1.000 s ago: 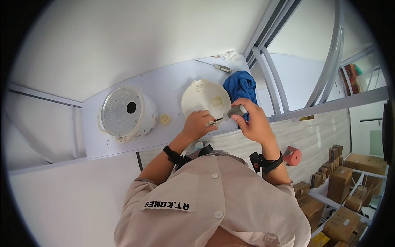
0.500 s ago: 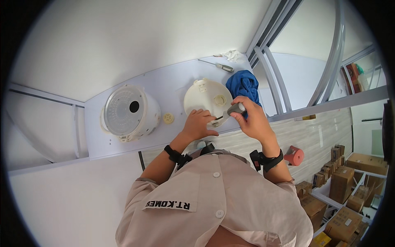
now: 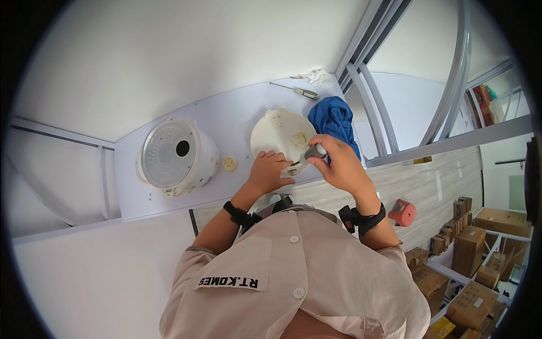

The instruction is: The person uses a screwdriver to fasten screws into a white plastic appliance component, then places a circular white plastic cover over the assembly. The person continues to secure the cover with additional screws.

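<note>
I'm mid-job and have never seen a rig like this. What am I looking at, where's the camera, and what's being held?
There is no robot: these are a person's bare hands, with black bands on the wrists. The wide fisheye camera sits on the person's head, looking down, so straight edges bend.

The right hand grips a screwdriver, its shaft pointing at the near edge of a round cream cover. The left hand is at that edge too; whether it holds anything is unclear.

On the table, a white drum and a small yellowish cap are left of the cover. Blue cloth is to its right; another screwdriver and a white rag lie farther back.
</note>
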Motion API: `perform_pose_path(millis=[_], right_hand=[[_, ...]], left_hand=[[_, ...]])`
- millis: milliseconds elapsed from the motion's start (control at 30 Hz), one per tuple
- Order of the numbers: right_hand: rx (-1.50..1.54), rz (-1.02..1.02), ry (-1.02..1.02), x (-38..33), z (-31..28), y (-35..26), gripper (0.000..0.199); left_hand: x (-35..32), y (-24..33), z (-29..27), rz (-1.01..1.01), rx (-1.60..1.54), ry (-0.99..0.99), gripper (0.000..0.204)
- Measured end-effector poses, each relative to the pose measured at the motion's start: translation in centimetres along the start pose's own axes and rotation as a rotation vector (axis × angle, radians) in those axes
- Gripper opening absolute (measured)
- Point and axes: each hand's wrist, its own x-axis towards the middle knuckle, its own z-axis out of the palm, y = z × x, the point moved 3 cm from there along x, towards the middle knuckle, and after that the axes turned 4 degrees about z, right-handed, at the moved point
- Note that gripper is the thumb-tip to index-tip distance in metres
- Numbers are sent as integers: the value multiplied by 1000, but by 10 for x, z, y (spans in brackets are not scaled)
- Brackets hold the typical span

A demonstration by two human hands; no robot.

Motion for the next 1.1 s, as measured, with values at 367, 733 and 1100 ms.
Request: perform_pose_path(millis=[367, 733, 1100], right_hand=[[-108, -93, 67, 2, 4, -4, 46], [-64, -199, -144, 2, 6, -26, 33], [-448, -86, 4, 3, 5, -17, 42]], left_hand=[[-8, -2, 3, -29, -62, 100, 42], [-8, -4, 7, -25, -63, 104, 41], [-5, -4, 8, -63, -156, 115, 41]])
